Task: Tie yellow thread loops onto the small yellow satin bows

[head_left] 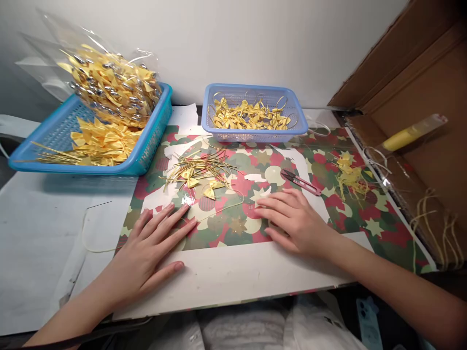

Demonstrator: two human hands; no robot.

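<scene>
My left hand lies flat on the patterned mat, fingers spread, with nothing in it. A pale yellow thread runs out from by its fingertips to the right; another stretch of thread shows to its left, near a needle. My right hand rests on the mat, fingers stretched and slightly bent, holding nothing. Between and beyond the hands lie two yellow bows and a loose bundle of gold wires. Pink-handled thread snips lie just beyond my right hand.
At the left, a blue basket holds yellow bows, gold wires and a clear bag of bows. A smaller blue basket with wired bows stands at the back. Thread scraps lie at right, beside a cardboard wall with a yellow tube.
</scene>
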